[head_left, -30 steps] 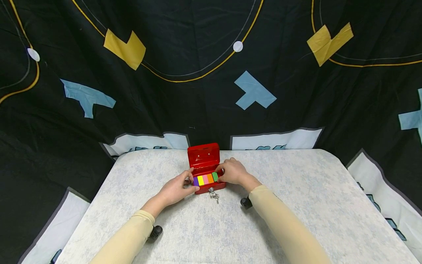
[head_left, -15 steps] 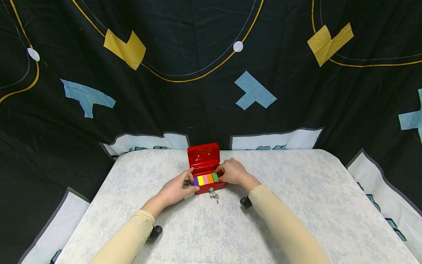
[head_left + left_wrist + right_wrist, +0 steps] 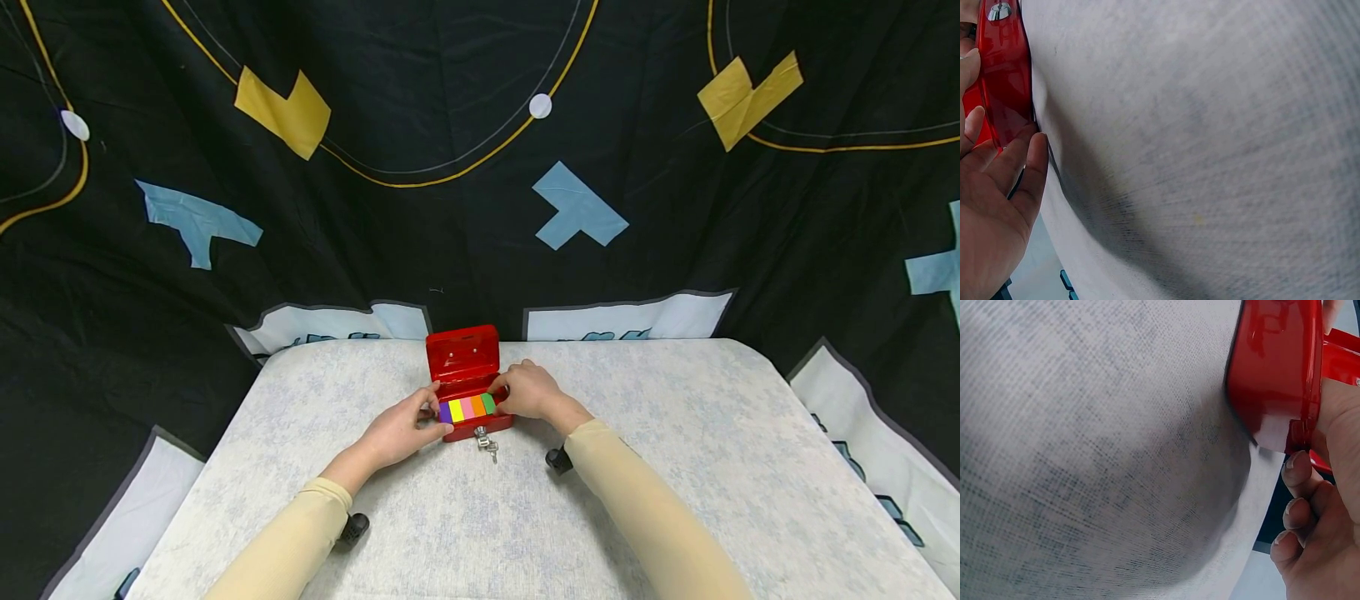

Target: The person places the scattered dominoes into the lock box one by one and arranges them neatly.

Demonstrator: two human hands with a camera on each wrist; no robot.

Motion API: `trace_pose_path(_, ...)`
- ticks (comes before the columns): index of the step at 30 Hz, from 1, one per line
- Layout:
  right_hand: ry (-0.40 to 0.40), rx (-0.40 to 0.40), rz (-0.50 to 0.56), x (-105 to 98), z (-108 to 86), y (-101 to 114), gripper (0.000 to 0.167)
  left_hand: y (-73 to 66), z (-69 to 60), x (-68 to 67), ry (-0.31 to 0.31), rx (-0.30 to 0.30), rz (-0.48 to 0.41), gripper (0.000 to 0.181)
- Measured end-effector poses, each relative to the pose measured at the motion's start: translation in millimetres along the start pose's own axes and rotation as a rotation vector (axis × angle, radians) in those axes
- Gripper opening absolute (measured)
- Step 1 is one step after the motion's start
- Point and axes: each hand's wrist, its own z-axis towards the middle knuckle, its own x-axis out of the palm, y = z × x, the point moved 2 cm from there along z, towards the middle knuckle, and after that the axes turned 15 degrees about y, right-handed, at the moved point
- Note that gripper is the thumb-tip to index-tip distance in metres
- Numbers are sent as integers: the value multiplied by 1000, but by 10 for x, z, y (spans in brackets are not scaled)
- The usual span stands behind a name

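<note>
A red metal cash box (image 3: 495,423) stands on the table with its lid (image 3: 463,350) raised. Its front lock carries a small bunch of keys (image 3: 491,450). In the box opening lies a row of coloured blocks: purple (image 3: 446,412), yellow (image 3: 456,410), pink (image 3: 468,407), orange (image 3: 478,406) and green (image 3: 489,403). At the left end, my left hand (image 3: 401,429) holds the purple block between thumb and fingers, close to the box's corner. My right hand (image 3: 531,392) pinches the green block at the opposite end. Both wrist views show fingers against the box's outer sides; the blocks are hidden there.
A pale patterned cloth covers the table (image 3: 645,433). Behind it hangs a black curtain (image 3: 420,250) with yellow and blue patches. Black wrist devices sit under both sleeves.
The narrow dark gap between the orange and green blocks has closed, the green one now against the orange. Both hands have stayed almost in place.
</note>
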Motion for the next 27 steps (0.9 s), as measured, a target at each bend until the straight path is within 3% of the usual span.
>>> trace_pose_path(27,-14,-5,22,3,-10,5,37,-17,-6,-7,7,-7,3,33)
